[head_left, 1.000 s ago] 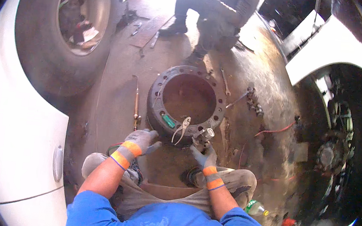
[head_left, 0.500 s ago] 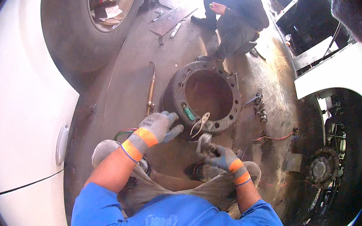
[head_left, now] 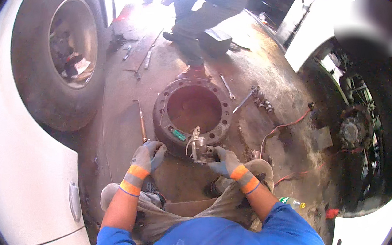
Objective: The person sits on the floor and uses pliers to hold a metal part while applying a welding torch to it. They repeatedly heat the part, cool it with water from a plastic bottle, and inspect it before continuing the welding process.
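A heavy round brake drum [head_left: 158, 123] with holes round its rim lies on the floor in front of me. My right hand [head_left: 223, 162], in a grey glove with an orange cuff, grips a small grey metal part [head_left: 199, 152] over the near rim. Its exact kind is unclear. Pliers [head_left: 197, 133] lie on the rim, partly behind that part. Left of them is a small green object [head_left: 179, 134]. My left hand [head_left: 150, 155], gloved alike, is empty beside the drum's near left side, fingers loosely bent and apart from the thumb.
A torch-like tool [head_left: 142, 121] lies left of the drum. To the right are a wrench [head_left: 227, 87], a cluster of dark metal parts [head_left: 262, 100] and a red hose [head_left: 275, 130]. A person [head_left: 191, 23] is beyond the drum. White vehicle bodywork [head_left: 27, 163] flanks me.
My right hand has brought the metal part up and left to the drum's near rim. My left hand has shifted slightly left and down. The view has turned, and the person beyond has moved.
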Action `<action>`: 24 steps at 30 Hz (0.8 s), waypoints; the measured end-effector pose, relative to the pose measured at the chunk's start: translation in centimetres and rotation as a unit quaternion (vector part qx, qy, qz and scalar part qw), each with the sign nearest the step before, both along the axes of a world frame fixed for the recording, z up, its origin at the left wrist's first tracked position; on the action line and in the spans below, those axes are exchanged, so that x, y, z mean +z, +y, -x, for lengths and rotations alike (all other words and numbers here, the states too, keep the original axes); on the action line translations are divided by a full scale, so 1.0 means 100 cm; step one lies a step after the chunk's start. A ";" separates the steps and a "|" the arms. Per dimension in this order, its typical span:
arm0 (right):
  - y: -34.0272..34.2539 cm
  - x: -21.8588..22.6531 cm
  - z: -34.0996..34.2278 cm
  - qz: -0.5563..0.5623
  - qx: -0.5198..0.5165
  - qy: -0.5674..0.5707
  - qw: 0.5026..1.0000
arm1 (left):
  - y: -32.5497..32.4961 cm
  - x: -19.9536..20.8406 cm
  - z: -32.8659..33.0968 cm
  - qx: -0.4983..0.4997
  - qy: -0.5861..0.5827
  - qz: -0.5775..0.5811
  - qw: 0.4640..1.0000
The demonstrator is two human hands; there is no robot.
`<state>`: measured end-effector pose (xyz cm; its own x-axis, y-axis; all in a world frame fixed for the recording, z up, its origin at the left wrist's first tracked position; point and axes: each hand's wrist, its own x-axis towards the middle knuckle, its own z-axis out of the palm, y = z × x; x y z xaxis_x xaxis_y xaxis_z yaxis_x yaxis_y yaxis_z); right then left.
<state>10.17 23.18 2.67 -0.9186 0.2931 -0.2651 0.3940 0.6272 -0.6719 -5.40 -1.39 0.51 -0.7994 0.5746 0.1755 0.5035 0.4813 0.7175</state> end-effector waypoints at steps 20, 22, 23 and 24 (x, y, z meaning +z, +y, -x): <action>-0.017 -0.025 0.017 0.397 -0.068 0.007 0.915 | 0.025 -0.002 0.000 0.050 -0.257 -0.106 0.959; -0.017 -0.020 0.019 0.487 -0.022 0.010 0.873 | 0.025 -0.002 0.006 0.024 -0.382 -0.210 0.900; -0.017 -0.018 0.019 0.529 0.002 0.012 0.848 | 0.025 -0.003 0.009 0.009 -0.441 -0.259 0.860; -0.018 -0.016 0.019 0.564 0.017 0.003 0.826 | 0.024 -0.005 0.011 -0.014 -0.473 -0.269 0.839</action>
<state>8.29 21.33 1.08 -0.9238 -0.1625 -0.3468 0.3830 -0.3876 -0.8385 -6.52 0.99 0.01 -0.7149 0.6362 -0.2902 -0.4082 -0.0427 0.9119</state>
